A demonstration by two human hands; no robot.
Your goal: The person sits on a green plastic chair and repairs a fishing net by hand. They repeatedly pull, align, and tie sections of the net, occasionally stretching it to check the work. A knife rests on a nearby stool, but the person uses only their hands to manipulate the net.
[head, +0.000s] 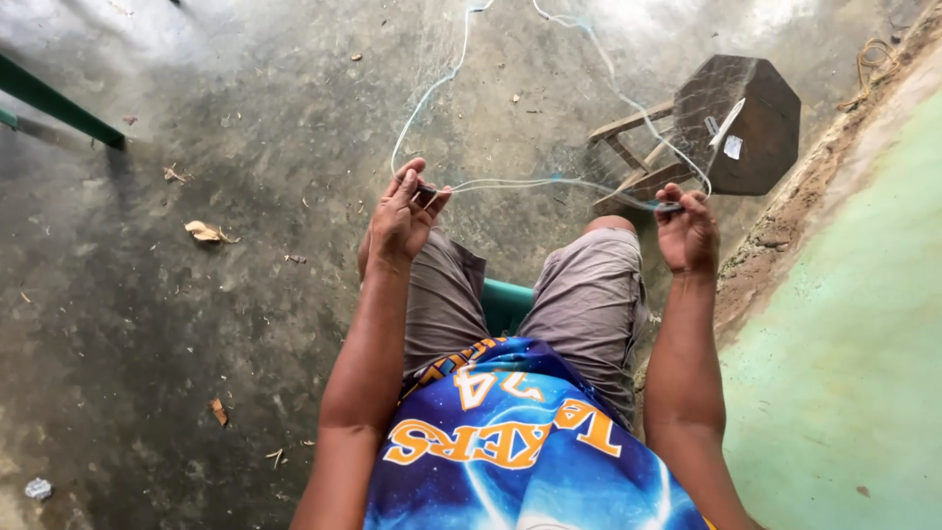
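A fine, pale fishing net (535, 128) hangs in front of my knees, edged by a light cord (432, 88) that loops up and away. My left hand (402, 218) pinches the net's cord between thumb and fingers above my left thigh. My right hand (687, 234) is closed on a small dark netting tool (669, 206) with the line running from it, held above my right knee. A taut stretch of line (530, 183) runs between both hands.
I sit on a green seat (505, 302) over a wet concrete floor (196, 324) strewn with dry leaves. A dark wooden stool (731, 123) stands just beyond my right hand. A pale green wall (854, 344) rises at right; a green bar (59, 103) crosses the upper left.
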